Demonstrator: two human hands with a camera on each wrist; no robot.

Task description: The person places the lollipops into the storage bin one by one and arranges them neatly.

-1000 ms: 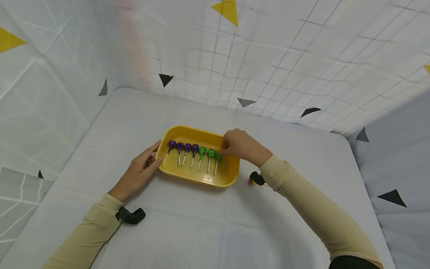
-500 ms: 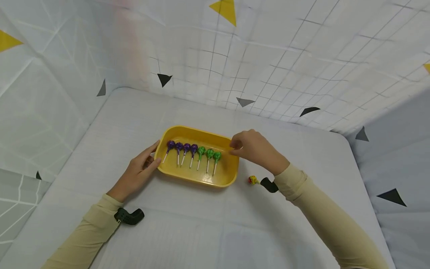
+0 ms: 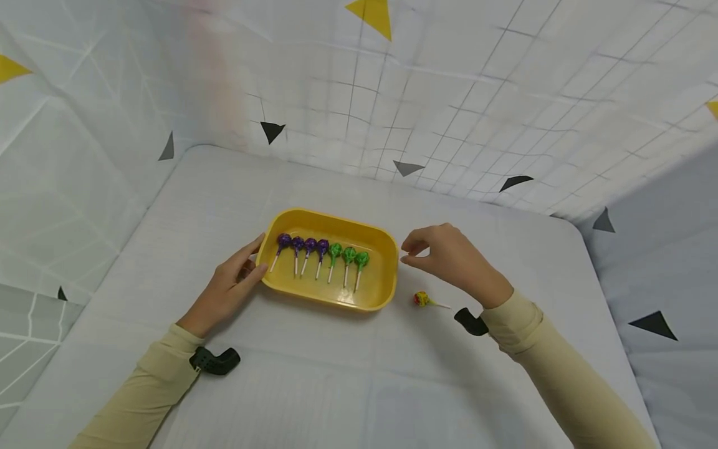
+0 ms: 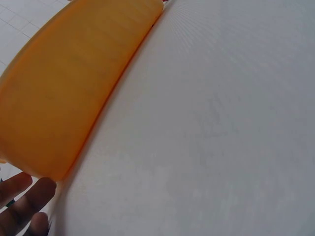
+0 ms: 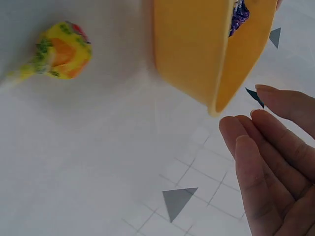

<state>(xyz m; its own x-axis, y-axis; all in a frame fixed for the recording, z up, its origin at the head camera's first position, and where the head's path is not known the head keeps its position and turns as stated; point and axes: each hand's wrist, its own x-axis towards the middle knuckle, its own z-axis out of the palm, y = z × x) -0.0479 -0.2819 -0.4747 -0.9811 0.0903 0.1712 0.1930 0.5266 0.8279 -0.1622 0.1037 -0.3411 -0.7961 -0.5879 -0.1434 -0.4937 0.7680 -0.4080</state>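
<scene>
A yellow tray [image 3: 331, 296] holds a row of wrapped lollipops: several purple lollipops [image 3: 310, 245] on the left, then green lollipops [image 3: 349, 254], their sticks towards the person. My left hand [image 3: 227, 287] rests against the tray's left end, with fingertips right at its wall, as the left wrist view shows too. Just off the tray's right end hovers my right hand [image 3: 454, 259], holding nothing, its fingers loosely bent and thumb apart. Below that hand a yellow-and-red lollipop [image 3: 421, 299] lies on the white table, its stick pointing right; the right wrist view shows it close up.
The table [image 3: 314, 386] has a white cover. Behind it hangs a white sheet [image 3: 449, 93] with grid lines and dark and yellow triangles. A black wrist device [image 3: 215, 362] sits on the left sleeve, another device [image 3: 470, 322] on the right one.
My right hand has moved from over the rightmost green lollipop out past the tray's right end, leaving that lollipop in the row. The yellow-and-red lollipop has come into full view. The left hand stays put.
</scene>
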